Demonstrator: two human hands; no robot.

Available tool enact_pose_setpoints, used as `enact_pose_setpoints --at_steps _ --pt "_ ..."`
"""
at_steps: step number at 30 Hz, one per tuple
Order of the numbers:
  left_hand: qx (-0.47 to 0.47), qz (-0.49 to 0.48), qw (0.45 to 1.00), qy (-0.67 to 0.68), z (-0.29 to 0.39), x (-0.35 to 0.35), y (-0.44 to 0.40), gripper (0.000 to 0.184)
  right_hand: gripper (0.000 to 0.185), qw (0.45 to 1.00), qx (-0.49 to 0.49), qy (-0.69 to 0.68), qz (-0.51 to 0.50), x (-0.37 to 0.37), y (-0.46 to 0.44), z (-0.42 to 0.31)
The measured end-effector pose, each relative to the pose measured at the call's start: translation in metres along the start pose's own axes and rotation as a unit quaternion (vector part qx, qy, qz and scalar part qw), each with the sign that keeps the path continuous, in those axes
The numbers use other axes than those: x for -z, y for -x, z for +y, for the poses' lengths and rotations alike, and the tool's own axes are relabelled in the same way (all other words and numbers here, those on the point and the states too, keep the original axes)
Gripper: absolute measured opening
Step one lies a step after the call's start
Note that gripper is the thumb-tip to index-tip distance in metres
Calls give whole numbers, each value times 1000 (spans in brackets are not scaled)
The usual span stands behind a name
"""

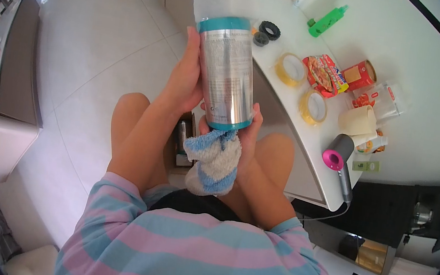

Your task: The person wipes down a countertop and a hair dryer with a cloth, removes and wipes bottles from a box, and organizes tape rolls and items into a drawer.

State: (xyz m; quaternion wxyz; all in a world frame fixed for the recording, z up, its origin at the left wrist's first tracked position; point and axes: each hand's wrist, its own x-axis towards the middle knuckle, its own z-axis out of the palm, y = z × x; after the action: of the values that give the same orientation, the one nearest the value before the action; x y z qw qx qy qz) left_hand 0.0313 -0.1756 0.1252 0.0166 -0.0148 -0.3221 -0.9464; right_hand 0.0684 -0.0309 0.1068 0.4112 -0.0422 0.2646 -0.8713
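Note:
A large silver bottle (225, 77) with teal bands and a whitish translucent top is held up over my lap, its printed text too small to read. My left hand (189, 78) grips its left side, thumb pointing up along it. My right hand (250, 141) is at the bottle's lower right, closed around a fuzzy blue-and-white striped cloth (215, 162) that bunches and hangs just under the base. Some of the right fingers are hidden behind the bottle and cloth.
On the white counter (313, 144) to the right are tape rolls (313, 107), a red snack packet (324, 74), a green bottle (327, 21), a red can (360, 75) and a grey-pink hair dryer (340, 156). An open drawer or box (181, 157) shows between my legs.

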Motion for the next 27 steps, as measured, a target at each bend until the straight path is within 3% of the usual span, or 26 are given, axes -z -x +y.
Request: enact_pose_setpoints --at_steps 7,9,15,19,22,26,27 --pt "-13 23 998 -59 2 -4 0 66 77 999 25 -21 -6 5 -3 1" --pt "-3 18 996 -88 0 -2 2 67 75 996 52 -14 68 5 -2 1" --pt "12 -49 971 -236 -8 23 3 73 64 981 68 157 94 9 1 -10" --pt "11 8 976 -218 -14 28 4 64 58 967 82 224 89 25 -1 -9" --pt "72 -8 994 -82 -14 28 -4 41 56 951 108 276 93 32 -2 -8" --pt "124 -18 990 -69 -9 38 0 48 52 899 177 396 61 47 -5 -21" --pt "136 -14 981 -138 -9 45 5 51 51 896 176 400 80 50 -1 -26"
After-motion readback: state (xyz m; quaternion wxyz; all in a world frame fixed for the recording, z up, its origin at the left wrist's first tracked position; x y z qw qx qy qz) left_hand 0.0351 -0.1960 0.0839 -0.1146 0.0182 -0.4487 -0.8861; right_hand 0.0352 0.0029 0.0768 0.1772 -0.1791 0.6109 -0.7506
